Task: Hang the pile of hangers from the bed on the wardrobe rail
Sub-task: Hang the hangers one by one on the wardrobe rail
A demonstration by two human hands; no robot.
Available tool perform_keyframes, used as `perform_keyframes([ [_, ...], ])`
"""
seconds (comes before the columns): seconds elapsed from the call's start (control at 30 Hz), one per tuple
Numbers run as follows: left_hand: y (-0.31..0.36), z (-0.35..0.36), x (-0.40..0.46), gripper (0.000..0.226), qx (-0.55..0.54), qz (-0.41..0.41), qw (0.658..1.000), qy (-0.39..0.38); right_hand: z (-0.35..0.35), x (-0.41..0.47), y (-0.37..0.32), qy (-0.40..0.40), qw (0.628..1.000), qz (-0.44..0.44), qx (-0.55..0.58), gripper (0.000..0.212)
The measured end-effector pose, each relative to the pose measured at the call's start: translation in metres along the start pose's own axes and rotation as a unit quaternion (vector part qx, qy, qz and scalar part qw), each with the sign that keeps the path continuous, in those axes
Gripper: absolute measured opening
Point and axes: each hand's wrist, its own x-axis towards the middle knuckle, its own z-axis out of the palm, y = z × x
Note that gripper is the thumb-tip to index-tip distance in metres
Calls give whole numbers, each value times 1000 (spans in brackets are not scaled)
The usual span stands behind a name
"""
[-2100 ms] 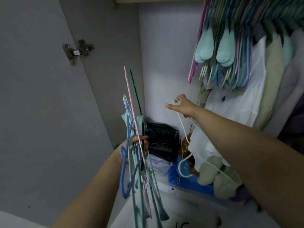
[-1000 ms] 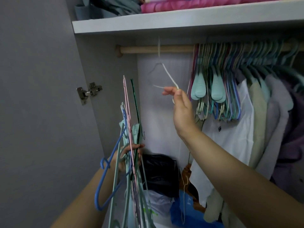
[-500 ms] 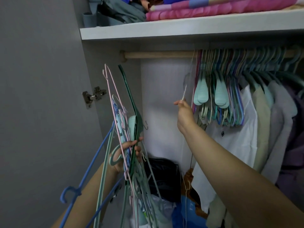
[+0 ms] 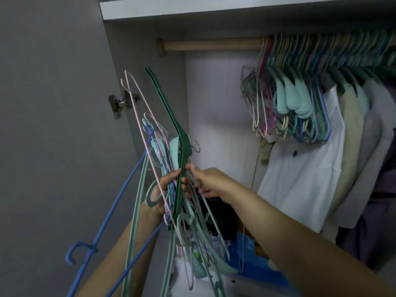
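My left hand (image 4: 166,189) grips a bundle of hangers (image 4: 171,151) upright in front of the open wardrobe: dark green, pink, pale green and blue ones, tangled together. A blue hanger (image 4: 100,239) dangles from the bundle to the lower left. My right hand (image 4: 203,181) reaches into the right side of the bundle, fingertips among the thin hangers next to the dark green one; whether it holds one I cannot tell. The wooden wardrobe rail (image 4: 212,45) runs across the top, its left stretch bare. Several hangers on the rail (image 4: 285,108) crowd its right part.
Shirts and jackets (image 4: 310,168) hang at the right. A white shelf (image 4: 192,7) sits above the rail. The open door with a metal hinge (image 4: 121,102) stands at the left. A dark bag (image 4: 222,219) and blue items (image 4: 252,260) lie on the wardrobe floor.
My right hand let go of the white hanger at the rail and came down left to the bundle. The white hanger now hangs at the left end of the hung row.
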Motion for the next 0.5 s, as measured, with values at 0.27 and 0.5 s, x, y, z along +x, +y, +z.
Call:
perform_keyframes([
  [0.27, -22, 25, 8, 28, 47, 89, 993, 54, 24, -24, 16, 39, 963, -106, -246, 44],
  [0.5, -35, 34, 2, 31, 62, 62, 992, 88, 43, -20, 36, 107, 968, -137, -182, 43],
])
